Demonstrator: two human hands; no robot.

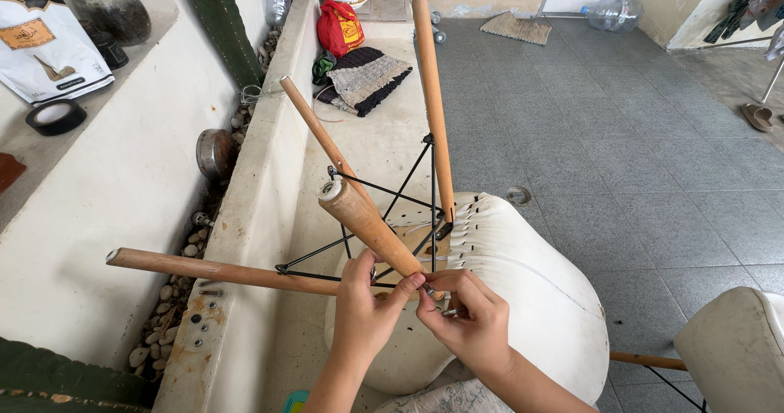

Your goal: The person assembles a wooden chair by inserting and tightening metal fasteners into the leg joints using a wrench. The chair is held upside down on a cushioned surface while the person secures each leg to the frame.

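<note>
A white chair [531, 282] lies upside down on a concrete ledge [384, 144], its wooden legs sticking up. Thin black metal braces [400, 193] link the legs. My left hand [366, 308] wraps around the base of the nearest wooden leg [367, 225], which points toward me. My right hand [465, 319] pinches a small metal part, perhaps a screw or tool [430, 292], at that leg's base; it is too small to name. Another leg [220, 270] runs out to the left and two more [433, 95] rise behind.
A folded striped cloth [367, 78] and a red bag [340, 25] lie at the ledge's far end. A white bag [45, 46], tape roll [55, 117] and pot [109, 5] sit on the left shelf. Pebbles [167, 307] fill a gap. A second white chair [735, 348] is at right on grey tiles.
</note>
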